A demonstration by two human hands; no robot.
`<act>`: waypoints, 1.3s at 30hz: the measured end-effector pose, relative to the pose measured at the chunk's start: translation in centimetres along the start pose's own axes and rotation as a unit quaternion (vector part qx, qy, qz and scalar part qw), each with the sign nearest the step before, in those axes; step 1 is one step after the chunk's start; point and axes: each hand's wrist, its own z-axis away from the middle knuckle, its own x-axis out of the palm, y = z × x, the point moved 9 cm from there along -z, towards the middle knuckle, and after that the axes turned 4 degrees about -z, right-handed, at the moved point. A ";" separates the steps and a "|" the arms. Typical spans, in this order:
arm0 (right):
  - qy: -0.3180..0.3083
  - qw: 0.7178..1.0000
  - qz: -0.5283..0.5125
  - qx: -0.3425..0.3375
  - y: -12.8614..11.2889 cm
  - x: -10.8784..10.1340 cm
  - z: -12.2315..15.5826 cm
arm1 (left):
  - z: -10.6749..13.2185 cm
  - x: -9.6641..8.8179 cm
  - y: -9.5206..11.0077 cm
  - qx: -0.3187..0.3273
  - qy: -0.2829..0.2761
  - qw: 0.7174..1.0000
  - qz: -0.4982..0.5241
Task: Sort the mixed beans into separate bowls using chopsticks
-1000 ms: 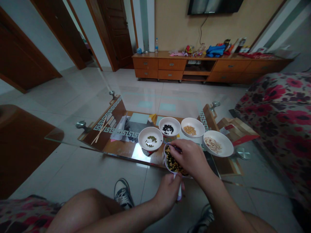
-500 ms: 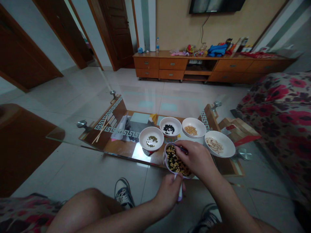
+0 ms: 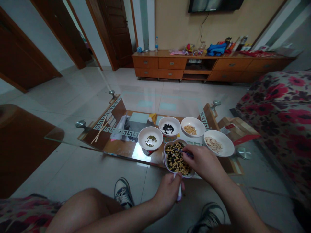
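Observation:
A white handled bowl (image 3: 167, 147) full of mixed yellow, black and green beans sits at the near edge of the glass table (image 3: 73, 137). My left hand (image 3: 167, 191) is closed round its purple-white handle. My right hand (image 3: 202, 161) pinches thin dark tweezers (image 3: 181, 151) whose tips reach into the beans. Beyond stand four white bowls: green beans (image 3: 150, 138), black beans (image 3: 169, 126), yellow beans (image 3: 193, 127) and pale slices (image 3: 218, 143).
Wooden chopsticks (image 3: 102, 129) and papers lie on the shelf under the glass. A floral sofa (image 3: 279, 113) is at the right, a cardboard box (image 3: 234, 127) beside the table. A wooden TV cabinet (image 3: 206, 66) lines the far wall. My knee and shoes are below.
My right hand has drawn back to the right, uncovering more of the mixed beans; the tweezers' tips now point into the bowl. The left hand stays on the handle.

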 end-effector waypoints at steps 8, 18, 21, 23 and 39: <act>-0.071 0.997 0.013 0.033 0.2 1.2 0.1 | 0.1 0.1 0.1 -0.001 -0.003 1.000 0.002; -0.070 0.997 0.006 0.025 0.0 1.3 0.1 | -0.1 -0.1 -0.1 0.000 0.003 1.000 -0.006; -0.068 0.997 0.011 0.022 -0.1 1.3 0.1 | -0.1 0.0 -0.3 -0.001 0.001 1.000 -0.010; -0.072 0.997 0.014 0.023 -0.2 1.3 0.1 | -0.1 -0.1 -0.3 0.001 0.001 1.000 -0.010; -0.084 0.996 0.008 0.012 -0.4 1.7 0.0 | -0.1 -0.1 0.0 0.003 0.001 1.000 -0.009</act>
